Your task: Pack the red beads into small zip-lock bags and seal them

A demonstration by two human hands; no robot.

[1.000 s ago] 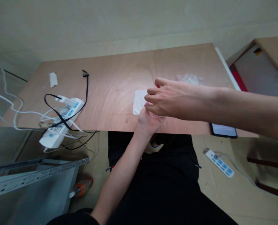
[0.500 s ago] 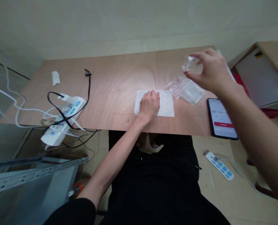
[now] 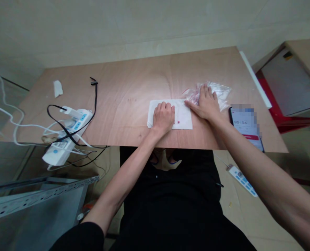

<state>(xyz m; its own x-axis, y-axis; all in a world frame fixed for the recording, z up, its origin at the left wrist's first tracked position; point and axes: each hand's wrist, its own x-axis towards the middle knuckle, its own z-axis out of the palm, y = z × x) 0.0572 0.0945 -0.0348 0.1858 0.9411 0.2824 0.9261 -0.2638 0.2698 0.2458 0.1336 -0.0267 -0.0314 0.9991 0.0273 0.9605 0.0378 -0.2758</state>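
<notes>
My left hand rests on a white sheet of paper, its fingers curled under. Whatever those fingers hold, if anything, is hidden below the knuckles. A tiny reddish bead-like thing shows on the paper just right of that hand. My right hand lies with fingers stretched out over a pile of clear plastic zip bags with red strips. Its palm covers part of the pile, and the thumb reaches toward the paper's upper right corner.
Beyond my right forearm, a phone lies near the table's front edge. At the left, a white power strip sits among black and white cables. A white scrap lies at the back left. Another power strip is on the floor.
My right hand has come down from above the table, where it held a clear bag, onto the bag pile and opened. The reddish thing on the paper now shows. My left hand stays put.
</notes>
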